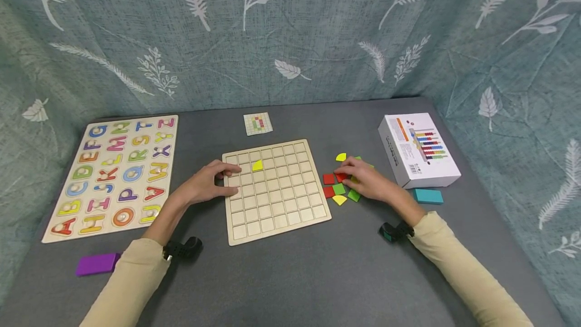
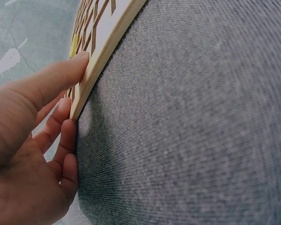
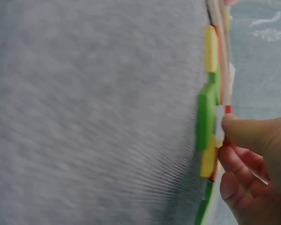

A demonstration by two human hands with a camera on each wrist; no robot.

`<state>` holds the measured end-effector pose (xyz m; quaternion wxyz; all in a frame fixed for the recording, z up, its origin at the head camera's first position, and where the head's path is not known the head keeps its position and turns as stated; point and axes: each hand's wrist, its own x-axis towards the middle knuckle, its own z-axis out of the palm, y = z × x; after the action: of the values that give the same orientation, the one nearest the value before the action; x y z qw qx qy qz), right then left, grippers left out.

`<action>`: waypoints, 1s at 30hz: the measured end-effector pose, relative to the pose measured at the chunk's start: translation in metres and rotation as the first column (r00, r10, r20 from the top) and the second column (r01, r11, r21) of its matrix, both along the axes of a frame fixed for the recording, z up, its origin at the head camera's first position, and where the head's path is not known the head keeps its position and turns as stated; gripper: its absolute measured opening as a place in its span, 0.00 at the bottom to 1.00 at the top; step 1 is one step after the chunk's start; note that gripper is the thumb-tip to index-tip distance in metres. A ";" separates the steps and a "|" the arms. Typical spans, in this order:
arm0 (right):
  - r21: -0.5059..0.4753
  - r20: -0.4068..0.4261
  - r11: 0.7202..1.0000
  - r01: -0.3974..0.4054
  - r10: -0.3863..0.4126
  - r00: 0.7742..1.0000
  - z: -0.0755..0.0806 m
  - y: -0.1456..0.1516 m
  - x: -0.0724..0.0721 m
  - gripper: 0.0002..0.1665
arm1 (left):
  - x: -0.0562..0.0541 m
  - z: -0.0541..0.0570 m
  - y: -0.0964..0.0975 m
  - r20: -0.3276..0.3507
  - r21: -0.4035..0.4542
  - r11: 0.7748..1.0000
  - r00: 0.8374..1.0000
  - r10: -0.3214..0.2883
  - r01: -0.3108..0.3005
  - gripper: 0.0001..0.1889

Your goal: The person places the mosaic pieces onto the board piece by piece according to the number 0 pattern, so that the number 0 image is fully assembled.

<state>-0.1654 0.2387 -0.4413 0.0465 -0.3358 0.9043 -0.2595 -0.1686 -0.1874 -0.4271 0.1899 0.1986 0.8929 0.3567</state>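
One dark grey tabletop [image 1: 281,286] carries the whole scene from where I stand. Largest on it, an alphabet peg puzzle [image 1: 107,220] lies off to the person's left. Next in size, a pale wooden grid board [image 1: 277,188] sits centrally, nearly all its cells unfilled. A white abacus box [image 1: 419,150] stands at the right. On the board's left border rests the left hand [image 1: 206,181], fingers loosely spread, touching rather than clenched, seemingly to steady it. The right hand [image 1: 363,178] is over loose red, green and yellow tiles [image 1: 338,189] just beside the board, its fingers pinching a red tile [image 3: 227,109], mostly hidden. Smaller again, a printed pattern card [image 1: 258,123] lies beyond the board. Smallest, a single yellow quarter-circle tile [image 1: 257,166] sits toward the grid's upper left. I judge this the picking-out step; the next move calls for lifting the red tile clear without scattering its neighbours, then checking its cell against the card.
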 end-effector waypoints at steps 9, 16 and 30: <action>-0.084 -0.001 0.996 0.041 -0.042 0.999 0.015 -0.003 0.003 0.17 | 0.001 0.000 0.000 0.000 0.010 1.000 1.000 0.004 -0.004 0.28; -0.141 0.038 0.990 0.001 0.005 0.999 0.020 -0.022 0.001 0.17 | 0.001 -0.001 -0.001 -0.002 0.008 1.000 1.000 0.009 -0.009 0.28; -0.033 0.114 0.981 -0.191 0.194 0.974 0.021 -0.112 -0.050 0.20 | 0.002 -0.002 0.000 -0.002 0.021 1.000 1.000 0.013 -0.013 0.27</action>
<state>-0.2152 0.1266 -0.4202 0.1205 -0.4065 0.8604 -0.2827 -0.1664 -0.1874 -0.4290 0.1844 0.1950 0.8907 0.3669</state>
